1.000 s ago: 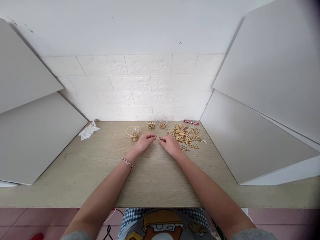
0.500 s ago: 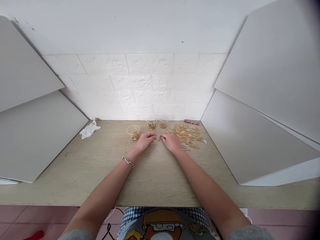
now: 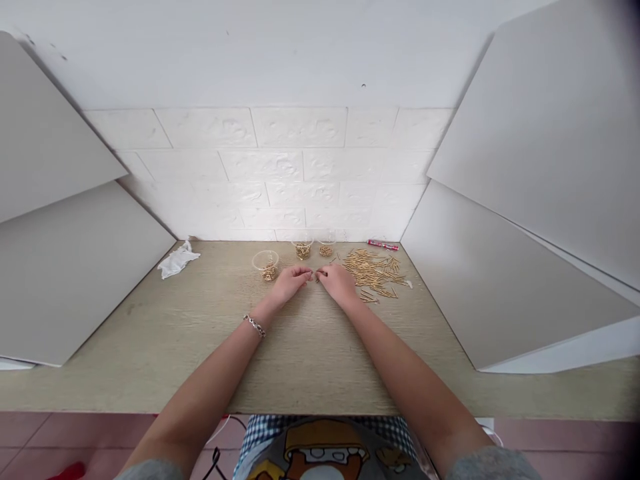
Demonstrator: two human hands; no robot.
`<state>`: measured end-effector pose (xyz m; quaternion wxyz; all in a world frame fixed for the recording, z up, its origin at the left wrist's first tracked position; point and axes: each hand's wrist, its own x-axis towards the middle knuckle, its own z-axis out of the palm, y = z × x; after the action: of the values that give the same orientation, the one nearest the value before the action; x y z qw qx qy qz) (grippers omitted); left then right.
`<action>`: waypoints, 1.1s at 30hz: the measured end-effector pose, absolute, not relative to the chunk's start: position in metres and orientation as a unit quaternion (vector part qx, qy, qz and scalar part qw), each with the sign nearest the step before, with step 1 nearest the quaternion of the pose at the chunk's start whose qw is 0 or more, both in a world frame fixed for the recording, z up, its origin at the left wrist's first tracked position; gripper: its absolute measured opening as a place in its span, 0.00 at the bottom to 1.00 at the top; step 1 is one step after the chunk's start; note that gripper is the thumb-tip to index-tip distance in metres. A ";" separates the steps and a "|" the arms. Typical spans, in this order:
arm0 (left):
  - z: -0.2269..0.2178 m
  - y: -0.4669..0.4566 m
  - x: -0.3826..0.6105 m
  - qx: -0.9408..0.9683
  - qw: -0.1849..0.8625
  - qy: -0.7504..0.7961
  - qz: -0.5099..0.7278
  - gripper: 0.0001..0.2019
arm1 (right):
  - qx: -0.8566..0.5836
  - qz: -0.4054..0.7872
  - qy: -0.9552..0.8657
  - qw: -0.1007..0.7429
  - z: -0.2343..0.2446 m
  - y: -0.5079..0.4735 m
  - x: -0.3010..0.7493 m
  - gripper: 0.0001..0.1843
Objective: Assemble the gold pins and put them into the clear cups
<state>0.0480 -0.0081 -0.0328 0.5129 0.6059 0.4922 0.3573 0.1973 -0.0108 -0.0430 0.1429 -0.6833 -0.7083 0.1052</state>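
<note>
Between both hands' fingertips, small gold pin (image 3: 319,273), left hand (image 3: 289,283), right hand (image 3: 337,284)

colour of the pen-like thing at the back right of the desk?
Red marker, with small white markings; head view.

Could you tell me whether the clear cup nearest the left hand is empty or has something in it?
Not empty: the clear cup stands upright with small gold pieces at its bottom.
</note>
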 end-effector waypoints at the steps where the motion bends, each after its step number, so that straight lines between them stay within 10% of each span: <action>1: -0.033 -0.008 0.048 0.598 0.524 0.489 0.360 0.12 | -0.687 0.104 -0.705 0.141 -0.043 -0.010 0.196 0.17; 33: -0.032 -0.010 0.048 0.561 0.567 0.475 0.372 0.15 | -0.647 -0.012 -0.758 0.079 -0.039 -0.013 0.180 0.18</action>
<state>0.0476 -0.0098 -0.0322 0.5672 0.5606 0.4751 0.3719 0.1800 -0.0132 -0.0387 0.0792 -0.6470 -0.7583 -0.0115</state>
